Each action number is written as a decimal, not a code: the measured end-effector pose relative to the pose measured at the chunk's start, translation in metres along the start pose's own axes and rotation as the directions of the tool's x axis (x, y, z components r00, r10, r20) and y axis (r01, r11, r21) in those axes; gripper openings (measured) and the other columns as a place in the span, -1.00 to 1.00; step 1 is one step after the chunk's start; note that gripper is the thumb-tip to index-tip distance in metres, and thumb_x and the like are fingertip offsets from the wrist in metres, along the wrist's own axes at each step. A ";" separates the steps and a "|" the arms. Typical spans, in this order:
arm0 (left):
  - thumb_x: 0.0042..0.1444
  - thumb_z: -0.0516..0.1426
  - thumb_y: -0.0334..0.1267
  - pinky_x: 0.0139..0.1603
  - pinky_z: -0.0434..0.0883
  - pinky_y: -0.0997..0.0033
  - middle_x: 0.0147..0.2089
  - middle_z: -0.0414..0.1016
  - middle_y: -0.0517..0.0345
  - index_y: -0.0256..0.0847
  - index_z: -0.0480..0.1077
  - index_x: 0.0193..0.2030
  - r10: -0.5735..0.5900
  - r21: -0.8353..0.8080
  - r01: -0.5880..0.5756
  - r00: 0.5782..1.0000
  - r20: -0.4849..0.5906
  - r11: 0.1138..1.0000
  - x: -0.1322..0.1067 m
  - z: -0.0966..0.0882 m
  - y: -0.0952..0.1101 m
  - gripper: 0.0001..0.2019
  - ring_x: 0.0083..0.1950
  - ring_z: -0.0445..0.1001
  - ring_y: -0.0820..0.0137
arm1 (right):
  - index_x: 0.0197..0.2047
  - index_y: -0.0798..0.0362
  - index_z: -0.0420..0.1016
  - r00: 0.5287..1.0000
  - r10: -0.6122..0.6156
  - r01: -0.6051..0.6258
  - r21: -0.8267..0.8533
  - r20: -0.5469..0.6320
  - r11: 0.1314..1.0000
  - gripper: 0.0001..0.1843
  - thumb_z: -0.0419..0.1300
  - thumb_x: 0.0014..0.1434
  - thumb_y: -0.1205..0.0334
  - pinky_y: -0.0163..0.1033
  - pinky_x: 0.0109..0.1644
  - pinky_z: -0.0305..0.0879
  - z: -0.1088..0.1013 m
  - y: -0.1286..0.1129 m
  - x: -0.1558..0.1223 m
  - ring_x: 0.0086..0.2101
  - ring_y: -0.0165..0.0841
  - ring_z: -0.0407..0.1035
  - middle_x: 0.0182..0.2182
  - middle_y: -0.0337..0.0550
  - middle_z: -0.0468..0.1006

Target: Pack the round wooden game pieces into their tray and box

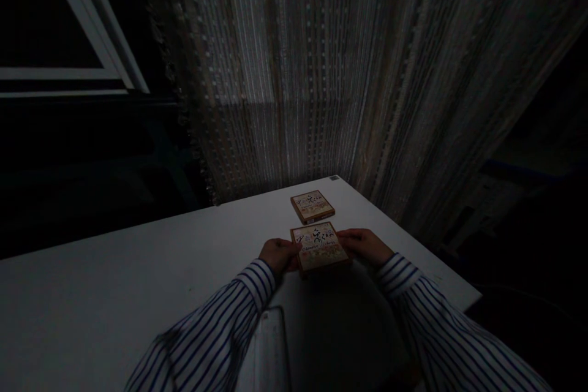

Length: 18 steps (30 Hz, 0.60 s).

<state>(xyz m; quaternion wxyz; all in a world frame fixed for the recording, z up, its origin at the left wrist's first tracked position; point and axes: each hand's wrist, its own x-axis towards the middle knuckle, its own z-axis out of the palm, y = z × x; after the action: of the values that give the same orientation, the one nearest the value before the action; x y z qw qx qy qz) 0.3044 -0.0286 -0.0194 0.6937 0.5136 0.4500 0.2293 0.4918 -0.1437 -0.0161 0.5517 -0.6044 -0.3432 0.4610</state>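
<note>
Between my two hands is a flat square Chinese chess box [319, 247], brown-edged, with a pale printed lid and dark brush lettering. My left hand [280, 255] grips its left side, thumb on the top. At the opposite side, my right hand [366, 246] pinches the edge with its fingers partly hidden. The box seems slightly raised or tilted toward me; its exact gap from the table I cannot tell. Just beyond it lies a second, matching Chinese chess box [312, 206] flat on the white table [184, 269], touched by neither hand.
A phone-like flat object [270, 349] lies near the front edge, partly behind my left sleeve. String curtains [285, 73] hang behind the table's far edges. A small dark square mark [334, 177] sits at the far corner. The room is dim, with a white frame [82, 12] upper left.
</note>
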 end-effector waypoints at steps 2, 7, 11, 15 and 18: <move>-0.25 0.27 -0.30 -0.66 0.32 0.45 -0.76 0.31 0.22 -0.32 0.25 -0.59 0.006 0.026 -0.006 1.000 0.007 1.000 0.003 0.004 -0.002 -0.75 -0.72 0.30 0.49 | -0.35 0.17 0.51 1.000 0.002 -0.002 -0.028 -0.005 1.000 -0.70 0.30 -0.20 0.20 -0.20 -0.24 0.35 -0.004 0.001 0.000 -0.41 -0.35 0.42 -0.44 -0.12 0.56; -0.30 0.29 -0.20 -0.66 0.30 0.47 -0.77 0.28 0.22 -0.33 0.26 -0.66 0.027 0.106 -0.030 0.999 0.030 0.994 0.007 0.012 -0.005 -0.70 -0.72 0.28 0.50 | -0.37 0.18 0.49 0.999 0.014 -0.015 -0.005 -0.041 1.000 -0.64 0.33 -0.28 0.17 -0.30 -0.40 0.31 -0.014 0.007 0.003 -0.53 -0.43 0.38 -0.53 -0.17 0.54; -0.31 0.28 -0.13 -0.67 0.26 0.49 -0.77 0.28 0.21 -0.33 0.27 -0.69 0.046 0.182 -0.052 0.998 0.036 0.982 0.009 0.018 -0.007 -0.67 -0.72 0.27 0.51 | -0.39 0.20 0.48 0.996 0.009 -0.010 -0.017 -0.085 1.000 -0.62 0.34 -0.32 0.16 -0.34 -0.49 0.25 -0.021 0.010 0.003 -0.59 -0.47 0.33 -0.58 -0.21 0.51; -0.26 0.25 -0.11 -0.68 0.24 0.49 -0.78 0.25 0.22 -0.33 0.28 -0.70 0.056 0.267 -0.064 0.998 0.038 0.961 0.012 0.024 -0.009 -0.67 -0.72 0.26 0.51 | -0.39 0.20 0.49 0.995 -0.005 0.000 -0.059 -0.096 0.998 -0.62 0.33 -0.31 0.14 -0.35 -0.52 0.21 -0.027 0.010 0.002 -0.60 -0.48 0.30 -0.59 -0.20 0.50; -0.22 0.23 -0.11 -0.66 0.26 0.49 -0.77 0.27 0.21 -0.33 0.30 -0.67 0.065 0.341 -0.075 0.997 0.038 0.937 0.015 0.029 -0.010 -0.68 -0.71 0.28 0.50 | -0.37 0.20 0.49 0.995 -0.009 0.001 -0.089 -0.096 0.996 -0.63 0.31 -0.29 0.15 -0.37 -0.54 0.18 -0.033 0.012 0.002 -0.62 -0.50 0.27 -0.60 -0.20 0.49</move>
<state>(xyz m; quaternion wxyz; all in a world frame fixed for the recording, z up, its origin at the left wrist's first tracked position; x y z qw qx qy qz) 0.3355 -0.0354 -0.0328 0.5911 0.6450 0.4552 0.1654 0.5221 -0.1548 -0.0298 0.5413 -0.6489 -0.3380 0.4143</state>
